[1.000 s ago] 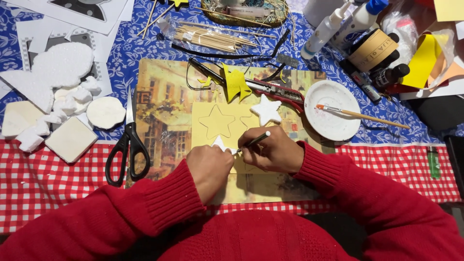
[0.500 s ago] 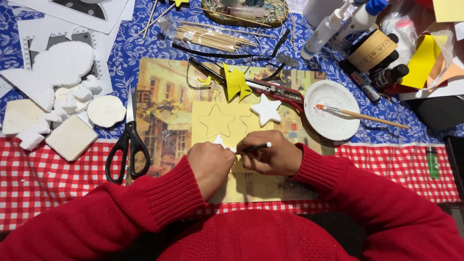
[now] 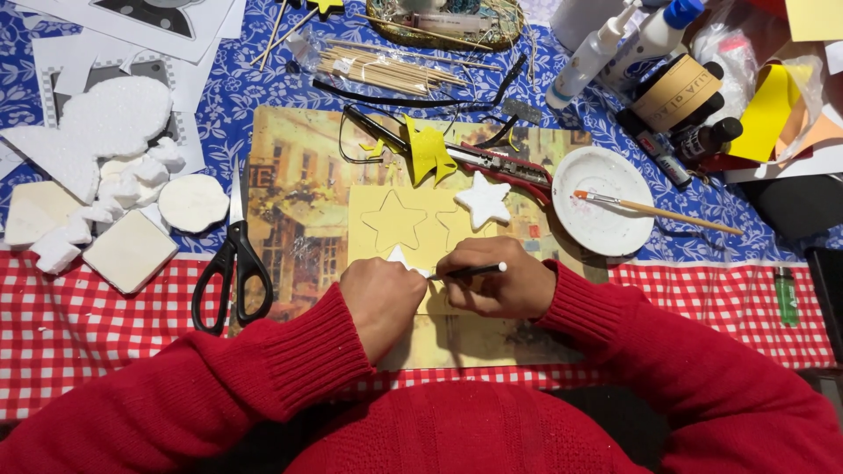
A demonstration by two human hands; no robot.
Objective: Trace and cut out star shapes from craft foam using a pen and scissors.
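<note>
Two hands on yellow sheet (image 3: 413, 233): left hand (image 3: 382, 298) pressing white star (image 3: 400, 257), right hand (image 3: 496, 285) gripping pencil (image 3: 470, 271).

My hands meet over the pale yellow foam sheet (image 3: 421, 224); black-handled scissors (image 3: 233, 263) lie to its left, the round white plastic dish (image 3: 606, 206) to its right.

Two hands: left hand (image 3: 379, 298), right hand (image 3: 500, 283). One black pencil (image 3: 474, 271). One pair black-handled scissors (image 3: 233, 259). One white foam star (image 3: 483, 200). One star outline (image 3: 393, 221) fully visible on one yellow sheet (image 3: 386, 250). One white dish (image 3: 606, 211), one paintbrush (image 3: 654, 209). Two squeeze bottles (image 3: 590, 57). One bundle wooden skewers (image 3: 386, 70). One green lighter (image 3: 786, 295). One red utility knife (image 3: 505, 165).
</note>
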